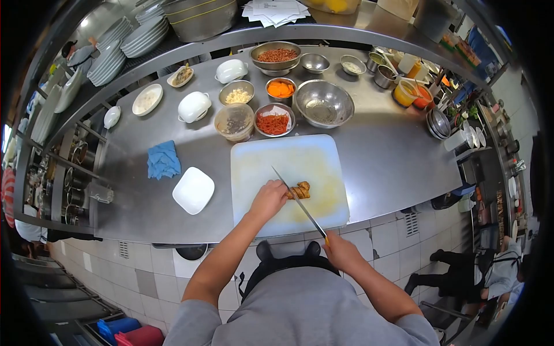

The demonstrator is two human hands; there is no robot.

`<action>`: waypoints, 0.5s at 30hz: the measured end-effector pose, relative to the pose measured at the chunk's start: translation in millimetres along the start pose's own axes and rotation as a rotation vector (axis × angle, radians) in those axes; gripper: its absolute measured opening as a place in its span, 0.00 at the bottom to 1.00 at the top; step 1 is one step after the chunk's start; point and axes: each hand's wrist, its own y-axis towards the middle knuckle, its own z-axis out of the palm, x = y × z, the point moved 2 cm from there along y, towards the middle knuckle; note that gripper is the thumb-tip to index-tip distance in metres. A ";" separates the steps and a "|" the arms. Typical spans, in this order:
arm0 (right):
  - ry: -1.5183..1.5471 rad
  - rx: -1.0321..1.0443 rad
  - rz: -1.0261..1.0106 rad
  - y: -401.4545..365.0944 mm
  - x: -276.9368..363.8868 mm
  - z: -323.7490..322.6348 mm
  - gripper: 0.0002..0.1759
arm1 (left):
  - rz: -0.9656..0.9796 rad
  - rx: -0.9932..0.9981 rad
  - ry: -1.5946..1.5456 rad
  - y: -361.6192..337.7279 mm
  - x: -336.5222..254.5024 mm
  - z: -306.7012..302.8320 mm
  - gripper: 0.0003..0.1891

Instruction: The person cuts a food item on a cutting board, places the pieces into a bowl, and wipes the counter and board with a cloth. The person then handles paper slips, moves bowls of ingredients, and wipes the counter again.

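Stainless counter, seen from the head camera. White cutting board [288, 155] taken as landmark.

- Browned piece of food [302, 190] lay on the board, right of its middle and toward the near edge.
- Left hand [268, 200] sat on the board just left of the piece. Its fingers were curled under and closed against the piece's left end, pinning it.
- Right hand [340, 252] was off the board's near edge, fist wrapped fully round the handle of the knife [293, 195]. No gap showed in that grip.
- The blade ran diagonally from the handle over the near edge and crossed the piece right beside the left knuckles. Its tip ended beyond the piece, toward the board's middle.
- Could not tell whether the edge had bitten in or only lay on top.

Judgement on the slicing: the piece was small, so the holding hand had little room. Fingertips wanted to be tucked behind the knuckles, with the blade's flat guided along them. A long drawing stroke looked better than a straight press, which might have torn the piece or skidded it on the board.

Piece relative to grips: it touched the left hand and lay well apart from the right, joined only by the blade.

Around the board: a white square plate [193, 190] just left of it, a blue cloth [163, 160] beyond that plate, and a steel mixing bowl [323, 104] past the far edge.
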 end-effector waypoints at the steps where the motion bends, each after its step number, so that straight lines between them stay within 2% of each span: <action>1: -0.010 0.011 0.013 -15.2 -6.1 1.4 0.17 | -0.002 -0.002 -0.003 1.1 -0.5 -0.9 0.07; 5: -0.098 0.093 0.093 -61.3 -10.4 -15.9 0.17 | 0.056 -0.006 -0.018 0.5 3.9 0.9 0.07; 8: -0.082 0.114 0.090 -59.1 -4.4 -26.3 0.17 | 0.060 -0.008 -0.005 1.4 4.0 4.2 0.07; 13: 0.017 -0.071 -0.063 61.4 -13.6 45.4 0.15 | 0.050 -0.027 -0.030 -1.8 3.2 5.2 0.07; 15: 0.071 -0.152 -0.143 100.6 1.3 53.6 0.19 | 0.025 -0.002 -0.024 -1.6 4.0 4.6 0.08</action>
